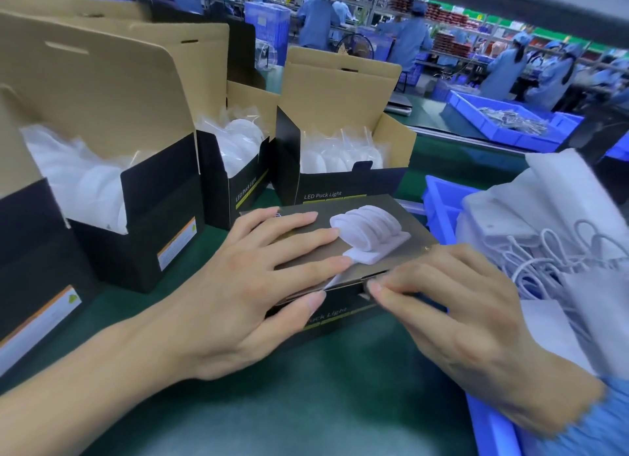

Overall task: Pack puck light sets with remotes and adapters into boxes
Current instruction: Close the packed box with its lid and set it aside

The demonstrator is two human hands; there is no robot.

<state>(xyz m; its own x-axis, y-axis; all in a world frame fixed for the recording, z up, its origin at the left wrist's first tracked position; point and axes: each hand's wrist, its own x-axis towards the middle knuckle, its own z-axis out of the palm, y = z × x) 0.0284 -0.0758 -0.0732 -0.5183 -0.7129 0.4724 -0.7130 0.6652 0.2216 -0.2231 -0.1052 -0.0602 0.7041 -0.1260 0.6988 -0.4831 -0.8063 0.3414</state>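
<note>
1. Dark printed cardboard puck-light box [357, 244] lying flat at near centre on green table mat [306, 387], long axis running left to right.
2. Left hand [238, 285] spread flat, pressing down on lid.
3. Right hand [459, 312] at right front edge, fingertips seemingly pinching closing flap; blurred, so uncertain.
4. Open filled boxes [340, 156] standing far and left; blue plastic bin [439, 213] of white cables right.

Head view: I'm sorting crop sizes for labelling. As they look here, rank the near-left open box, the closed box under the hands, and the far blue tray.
1. Near-left open box, largest, though nearness inflates it.
2. Closed box under the left hand and right hand.
3. Far blue tray, smallest; distance shrinks it.
</note>
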